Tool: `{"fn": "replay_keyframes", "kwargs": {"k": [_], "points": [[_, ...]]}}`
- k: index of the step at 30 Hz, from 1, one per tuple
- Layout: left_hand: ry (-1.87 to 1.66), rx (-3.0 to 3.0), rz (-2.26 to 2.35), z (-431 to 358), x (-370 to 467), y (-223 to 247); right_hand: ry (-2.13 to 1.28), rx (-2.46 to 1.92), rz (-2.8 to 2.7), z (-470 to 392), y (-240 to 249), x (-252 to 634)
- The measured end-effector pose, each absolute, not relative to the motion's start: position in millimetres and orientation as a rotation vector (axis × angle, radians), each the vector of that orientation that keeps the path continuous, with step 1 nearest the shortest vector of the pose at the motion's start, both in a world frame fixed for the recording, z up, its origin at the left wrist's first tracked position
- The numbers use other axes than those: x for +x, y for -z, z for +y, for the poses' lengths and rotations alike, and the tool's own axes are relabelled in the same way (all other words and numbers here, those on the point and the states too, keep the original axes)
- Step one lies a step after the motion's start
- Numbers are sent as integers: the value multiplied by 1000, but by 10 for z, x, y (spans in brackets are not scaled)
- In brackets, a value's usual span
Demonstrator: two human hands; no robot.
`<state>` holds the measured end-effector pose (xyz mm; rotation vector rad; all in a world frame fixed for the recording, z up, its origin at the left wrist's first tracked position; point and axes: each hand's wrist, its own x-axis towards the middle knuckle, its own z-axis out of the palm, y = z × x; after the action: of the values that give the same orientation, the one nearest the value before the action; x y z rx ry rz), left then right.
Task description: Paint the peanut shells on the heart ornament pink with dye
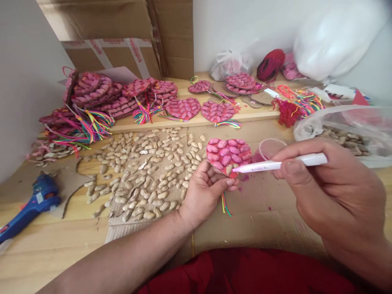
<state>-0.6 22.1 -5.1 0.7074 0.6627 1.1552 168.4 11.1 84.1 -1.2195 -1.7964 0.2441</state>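
Note:
My left hand (205, 192) grips the lower edge of a heart-shaped ornament (229, 153) covered in pink-painted peanut shells, its fingers behind and thumb in front. Near the bottom of the heart, part of a shell still shows its tan colour. Below the ornament hang a few coloured strings (225, 206). Between the thumb and fingers of my right hand (330, 183) is a white acrylic paint marker (281, 164). Its pink tip points left and meets the heart at its lowest shells. Just behind the marker stands a clear plastic cup (272, 148), partly hidden by my right hand.
Loose peanuts (159, 171) spread over cardboard on the left. A blue glue gun (39, 200) lies at far left. Finished peanut ornaments (98, 92) with tassels are stacked on a raised wooden ledge (254, 115). At right sits a plastic bag of peanuts (343, 139).

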Motion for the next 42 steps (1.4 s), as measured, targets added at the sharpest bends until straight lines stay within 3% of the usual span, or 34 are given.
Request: {"fn": "replay_keyframes", "kwargs": {"k": [42], "points": [[-1179,822,726,213,35,44,-78,-1125,-1993,78,-728,1836]]}}
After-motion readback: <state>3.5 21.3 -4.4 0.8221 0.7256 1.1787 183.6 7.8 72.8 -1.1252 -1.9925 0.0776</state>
